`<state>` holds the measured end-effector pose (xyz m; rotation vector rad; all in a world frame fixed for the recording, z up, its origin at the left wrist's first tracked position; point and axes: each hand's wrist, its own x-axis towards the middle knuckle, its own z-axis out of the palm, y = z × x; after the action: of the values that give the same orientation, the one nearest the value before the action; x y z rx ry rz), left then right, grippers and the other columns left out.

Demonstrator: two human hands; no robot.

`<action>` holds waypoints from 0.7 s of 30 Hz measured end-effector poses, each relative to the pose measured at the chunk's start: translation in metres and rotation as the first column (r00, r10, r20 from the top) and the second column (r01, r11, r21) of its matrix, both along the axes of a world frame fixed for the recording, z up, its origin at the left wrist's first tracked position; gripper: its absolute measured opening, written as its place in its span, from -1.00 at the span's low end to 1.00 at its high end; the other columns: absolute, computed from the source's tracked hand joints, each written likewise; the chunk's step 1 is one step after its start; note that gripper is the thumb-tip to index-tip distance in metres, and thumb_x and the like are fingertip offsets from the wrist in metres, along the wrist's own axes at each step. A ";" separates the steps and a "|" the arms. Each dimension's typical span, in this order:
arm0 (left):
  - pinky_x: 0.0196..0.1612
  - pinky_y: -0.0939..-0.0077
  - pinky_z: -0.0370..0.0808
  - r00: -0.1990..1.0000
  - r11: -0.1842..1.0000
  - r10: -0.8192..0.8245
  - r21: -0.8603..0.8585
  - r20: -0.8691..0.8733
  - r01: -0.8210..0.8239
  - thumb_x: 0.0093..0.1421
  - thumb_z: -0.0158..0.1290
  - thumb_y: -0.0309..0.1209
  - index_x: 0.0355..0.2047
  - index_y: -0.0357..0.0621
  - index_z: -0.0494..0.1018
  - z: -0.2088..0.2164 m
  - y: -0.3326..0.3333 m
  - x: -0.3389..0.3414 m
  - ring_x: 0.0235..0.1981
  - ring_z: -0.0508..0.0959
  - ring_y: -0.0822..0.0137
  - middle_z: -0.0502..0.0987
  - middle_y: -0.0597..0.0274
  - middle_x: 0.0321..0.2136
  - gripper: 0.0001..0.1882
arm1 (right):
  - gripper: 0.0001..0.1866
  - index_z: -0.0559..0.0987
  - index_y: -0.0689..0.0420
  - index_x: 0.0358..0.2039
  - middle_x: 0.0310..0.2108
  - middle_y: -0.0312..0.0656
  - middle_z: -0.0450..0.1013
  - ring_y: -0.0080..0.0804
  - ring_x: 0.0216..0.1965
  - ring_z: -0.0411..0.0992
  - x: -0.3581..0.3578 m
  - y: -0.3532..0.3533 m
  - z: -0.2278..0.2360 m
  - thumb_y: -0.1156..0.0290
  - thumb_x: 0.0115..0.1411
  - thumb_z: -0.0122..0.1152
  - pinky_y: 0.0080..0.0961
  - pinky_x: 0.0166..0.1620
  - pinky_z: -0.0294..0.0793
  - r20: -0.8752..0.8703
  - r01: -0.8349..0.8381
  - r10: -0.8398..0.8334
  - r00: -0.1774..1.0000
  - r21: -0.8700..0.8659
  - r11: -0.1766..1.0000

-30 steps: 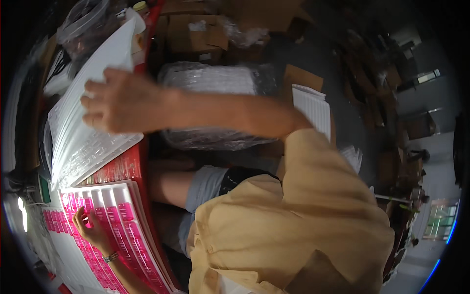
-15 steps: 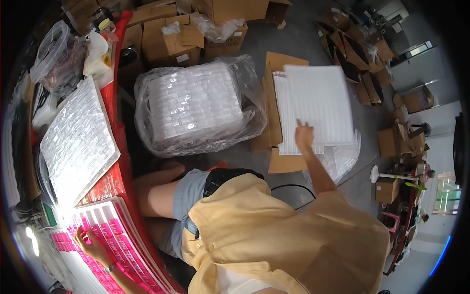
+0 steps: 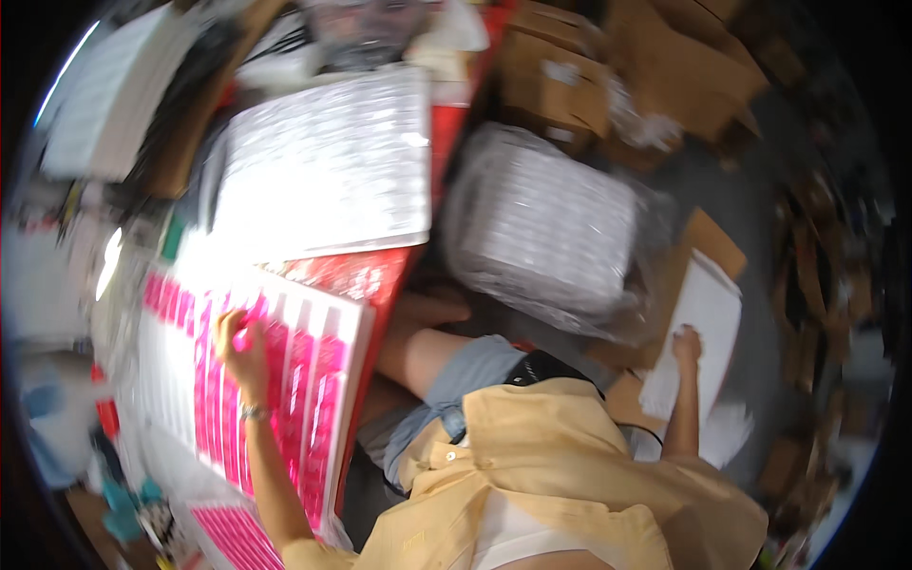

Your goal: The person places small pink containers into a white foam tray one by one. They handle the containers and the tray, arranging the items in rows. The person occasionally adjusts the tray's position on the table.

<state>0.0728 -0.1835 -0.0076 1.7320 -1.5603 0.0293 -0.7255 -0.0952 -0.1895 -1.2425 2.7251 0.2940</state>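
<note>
My left hand point(image 3: 242, 353), with a bracelet at the wrist, is over a white ribbed tray point(image 3: 358, 328) bearing rows of bright pink pieces point(image 3: 318, 366). Its fingers curl closed near the upper rows; what lies between them is blurred. To the right, my right hand point(image 3: 688, 344) rests against a flat white ribbed sheet point(image 3: 714, 302) at an open cardboard box point(image 3: 712, 239). Motion blur hides whether those fingers grip the sheet.
A wrapped stack of clear-and-white trays point(image 3: 551, 223) stands between bench and box. On the red-covered bench point(image 3: 446, 142), a shiny clear-packed sheet point(image 3: 328, 157) lies beyond the pink rows. Cardboard boxes point(image 3: 551, 81) stand at the back. Another pink-filled tray point(image 3: 237, 534) is at the lower left.
The view has swung left, so bench and boxes appear farther right. The white sheet, earlier askew over the box, now looks more in line with it. My left hand's fingers have curled in.
</note>
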 end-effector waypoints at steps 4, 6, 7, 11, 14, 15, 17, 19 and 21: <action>-0.29 0.41 0.49 1.000 1.000 -0.001 -0.004 -0.024 0.001 -0.04 0.14 -0.64 -0.36 -0.26 0.49 0.006 -0.010 -0.007 -0.35 0.54 0.23 0.50 0.13 -0.36 -0.81 | -0.68 0.48 0.23 -0.01 -0.05 -0.03 0.47 -0.20 -0.09 0.49 0.178 -0.194 0.181 0.41 0.24 0.06 -0.40 -0.05 0.43 0.135 -0.319 0.640 0.757 -0.778 0.541; -0.32 0.39 0.50 0.986 0.989 0.126 0.063 0.113 -0.133 -0.02 0.20 -0.52 -0.39 -0.21 0.52 0.012 -0.006 -0.018 -0.37 0.55 0.22 0.53 0.18 -0.36 -0.86 | -0.69 0.49 0.21 -0.01 -0.08 -0.11 0.47 -0.40 -0.10 0.46 0.335 -0.242 0.254 0.47 0.22 0.09 -0.52 -0.06 0.41 0.322 -0.254 0.821 0.471 -0.842 0.476; -0.36 0.38 0.49 0.976 0.984 0.170 0.038 0.135 -0.177 -0.02 0.22 -0.48 -0.41 -0.20 0.53 0.010 -0.004 -0.018 -0.41 0.54 0.23 0.53 0.19 -0.37 -0.85 | -0.69 0.50 0.20 -0.03 -0.12 -0.12 0.49 -0.41 -0.16 0.47 0.395 -0.257 0.266 0.48 0.19 0.12 -0.53 -0.08 0.42 0.293 -0.319 0.927 0.232 -0.878 0.357; -0.40 0.37 0.48 0.972 0.968 0.217 0.111 0.092 -0.227 -0.03 0.22 -0.46 -0.50 -0.17 0.50 0.016 -0.014 -0.033 -0.45 0.52 0.24 0.54 0.20 -0.39 -0.88 | -0.72 0.52 0.18 -0.18 -0.15 -0.02 0.42 -0.11 -0.11 0.41 0.574 -0.309 0.235 0.31 0.12 0.19 -0.26 -0.06 0.42 -0.050 -0.744 0.979 -0.199 -0.643 -0.184; -0.10 0.28 0.40 0.909 0.972 0.179 0.075 0.376 -0.222 -0.03 0.23 -0.37 -0.41 -0.11 0.54 0.029 -0.002 -0.038 -0.21 0.49 0.24 0.54 0.23 -0.29 -0.83 | -0.75 0.48 0.18 -0.21 -0.17 -0.03 0.34 -0.06 -0.12 0.36 0.620 -0.317 0.199 0.37 0.10 0.18 -0.20 -0.08 0.39 -0.139 -0.876 0.979 -0.151 -0.440 -0.198; -0.01 0.27 0.35 0.864 0.977 0.193 -0.008 0.465 -0.213 -0.02 0.24 -0.35 -0.38 -0.09 0.56 0.040 0.010 -0.037 -0.11 0.46 0.26 0.55 0.25 -0.25 -0.81 | -0.76 0.46 0.18 -0.21 -0.19 -0.04 0.31 -0.06 -0.11 0.35 0.630 -0.321 0.191 0.40 0.10 0.18 -0.18 -0.08 0.38 -0.143 -0.894 0.977 -0.157 -0.400 -0.202; 0.00 0.31 0.33 0.873 0.946 0.308 -0.027 0.378 -0.322 -0.03 0.27 -0.28 -0.29 -0.07 0.57 0.044 0.041 -0.021 -0.09 0.43 0.27 0.53 0.26 -0.21 -0.72 | -0.76 0.44 0.17 -0.25 -0.19 -0.01 0.30 -0.04 -0.14 0.36 0.624 -0.329 0.180 0.41 0.06 0.21 -0.21 -0.10 0.40 -0.155 -0.828 0.964 -0.214 -0.496 -0.263; -0.09 0.37 0.41 0.890 0.890 0.400 0.140 0.219 -0.434 -0.03 0.27 -0.30 -0.26 -0.10 0.56 0.041 0.066 0.002 -0.14 0.45 0.30 0.51 0.24 -0.26 -0.69 | -0.74 0.42 0.17 -0.28 -0.21 0.00 0.29 -0.03 -0.16 0.37 0.619 -0.330 0.182 0.44 0.01 0.23 -0.23 -0.11 0.41 -0.085 -0.798 0.974 -0.208 -0.561 -0.219; -0.14 0.38 0.45 0.904 0.903 0.352 0.166 0.244 -0.396 -0.03 0.27 -0.31 -0.25 -0.13 0.56 0.030 0.069 0.014 -0.19 0.45 0.29 0.49 0.22 -0.30 -0.67 | -0.72 0.41 0.17 -0.28 -0.24 -0.02 0.28 -0.03 -0.17 0.37 0.624 -0.328 0.200 0.48 -0.03 0.25 -0.24 -0.13 0.40 0.066 -0.809 0.984 -0.165 -0.580 -0.096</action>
<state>0.0864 -0.1140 0.0221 2.2443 -1.3861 0.2546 -0.1013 -0.4230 0.0101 -2.7425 0.7739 -0.4439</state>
